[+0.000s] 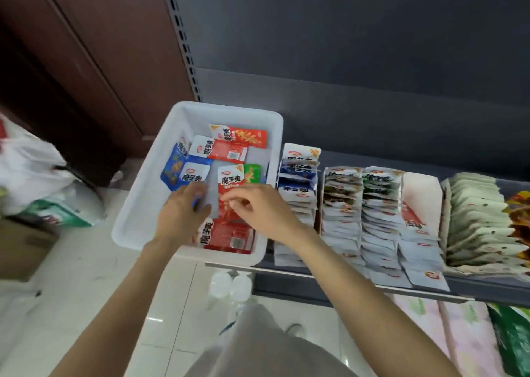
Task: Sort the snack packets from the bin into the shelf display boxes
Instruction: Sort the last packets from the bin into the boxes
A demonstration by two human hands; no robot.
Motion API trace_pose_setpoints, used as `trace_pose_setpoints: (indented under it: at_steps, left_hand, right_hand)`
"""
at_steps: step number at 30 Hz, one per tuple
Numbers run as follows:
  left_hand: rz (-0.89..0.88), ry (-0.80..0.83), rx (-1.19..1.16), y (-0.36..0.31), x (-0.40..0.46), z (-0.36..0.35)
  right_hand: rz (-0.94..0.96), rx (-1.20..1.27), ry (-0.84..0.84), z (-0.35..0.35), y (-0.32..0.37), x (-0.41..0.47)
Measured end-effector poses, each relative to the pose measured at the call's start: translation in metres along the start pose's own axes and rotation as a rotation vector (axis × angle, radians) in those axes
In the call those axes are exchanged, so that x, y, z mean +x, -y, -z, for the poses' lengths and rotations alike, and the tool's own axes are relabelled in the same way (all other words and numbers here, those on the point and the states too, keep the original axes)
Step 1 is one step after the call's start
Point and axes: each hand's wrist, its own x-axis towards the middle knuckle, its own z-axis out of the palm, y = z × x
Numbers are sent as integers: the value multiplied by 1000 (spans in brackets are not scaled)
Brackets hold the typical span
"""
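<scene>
While both my hands reach into the white bin [137,219], my left hand [183,216] lies loosely open on a blue packet [183,173]; my right hand [258,210] pinches a red packet [229,187]; display boxes [344,204] alongside hold packet rows.

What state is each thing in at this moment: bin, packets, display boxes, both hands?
White bin: on the shelf edge, partly filled.
Red packet: flat in the bin, under the right hand.
Blue packet: flat in the bin.
Display boxes: packed with upright rows.
Left hand: reaching in, grip unclear.
Right hand: pinching at the red packet.
</scene>
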Motion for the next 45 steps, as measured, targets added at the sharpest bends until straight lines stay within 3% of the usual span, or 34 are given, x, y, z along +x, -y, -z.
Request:
trace_pose_setpoints:
  at_steps: [4,9,12,14,17,19,22,24,27,31,34,38,41,45]
  left_hand:
    - [-1,155,117,32,30,-5]
    - [-27,272,181,50,53,-14]
    - [-19,270,166,51,59,-15]
    - [-12,265,147,50,61,-14]
    - [-3,238,42,51,61,-15]
    - [11,265,-239,45,61,-9]
    - [72,421,-772,29,55,10]
    - [54,394,-881,24,50,17]
    - [-70,377,-876,14,43,24]
    - [-257,400,-706,-23,34,39]
    - [-411,361,-577,-63,23,44]
    - [-576,174,-462,-121,5,24]
    - [-584,-6,-465,-164,-5,0]
    - [-618,-38,-393,-213,-24,-31]
  right_hand:
    - [-157,-206,72,-49,-16,76]
    - [-578,-522,113,-79,-42,118]
    - [-641,-565,129,-88,-46,121]
    - [-625,-438,64,-89,-45,122]
    - [-533,-268,-162,-81,-38,120]
    - [-485,-143,-320,-74,-25,114]
    - [-394,375,-502,-59,1,96]
    - [-360,656,-586,-45,11,78]
    - [-383,738,-671,-13,15,47]
    - [-389,518,-602,33,14,-5]
    - [-403,508,-588,60,12,-50]
    - [-411,536,-778,86,-4,-110]
    - [-428,587,-991,101,-31,-152]
    - [-473,569,-1208,127,-68,-207]
